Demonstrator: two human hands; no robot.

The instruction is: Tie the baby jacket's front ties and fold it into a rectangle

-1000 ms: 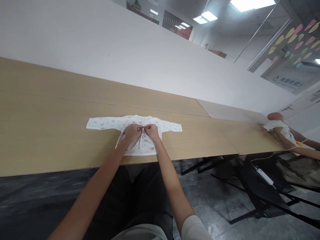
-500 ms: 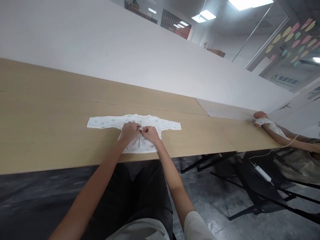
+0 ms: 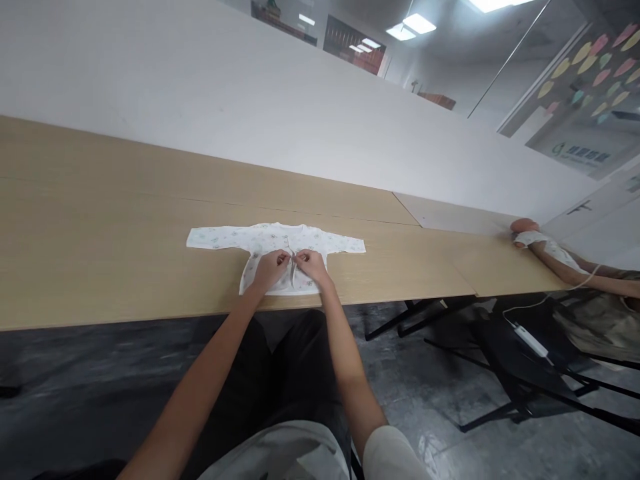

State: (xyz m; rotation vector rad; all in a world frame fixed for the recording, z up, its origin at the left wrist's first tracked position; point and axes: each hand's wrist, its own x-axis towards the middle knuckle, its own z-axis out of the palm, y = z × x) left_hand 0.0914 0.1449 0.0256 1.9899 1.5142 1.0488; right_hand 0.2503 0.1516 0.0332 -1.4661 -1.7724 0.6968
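Note:
A small white baby shirt (image 3: pixel 273 238) with a fine printed pattern lies flat on the wooden table (image 3: pixel 125 267), its sleeves stretched out to both sides. My left hand (image 3: pixel 271 268) pinches the edge of its front opening from the left. Just across the opening, my right hand (image 3: pixel 311 264) pinches the facing edge. The fingertips of both hands are close together at the middle of the chest. Whatever small fastening may be between them is too tiny to make out.
Behind the table runs a white wall (image 3: pixel 200 87) with glass above it. At the far right another person's arm (image 3: pixel 560 265) rests on the table by a doll (image 3: pixel 525 227) in white clothing. A black chair (image 3: pixel 515 353) holding a white power strip (image 3: pixel 531 341) stands below.
Both hands have moved down the front opening toward the hem, and they stay pinched. The shirt sits slightly more to the right in view, as the camera has shifted.

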